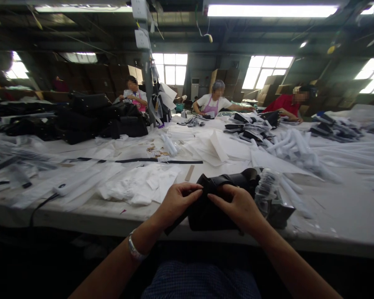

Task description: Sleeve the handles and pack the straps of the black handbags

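Note:
A black bag [205,220] rests at the front edge of the table, right in front of me. My left hand [177,201] pinches a dark strap at the bag's upper left, thumb against fingers. Below that hand a flat black end of the strap [177,223] slants down past the table edge. My right hand [239,207] is closed on the top of the bag, its thumb and fingers near the left fingertips. What exactly lies between the fingertips is too dark to make out. Right of the bag sits a grey box-like object [280,212] with clear ribbed plastic [266,187] beside it.
White tissue sheets [137,182] lie to the left, with a long black strip [158,160] behind. White paper rolls [289,145] are heaped right. Black bags [87,118] pile up far left beside a post [148,79]. Several people work across the table, including one in an apron [212,106].

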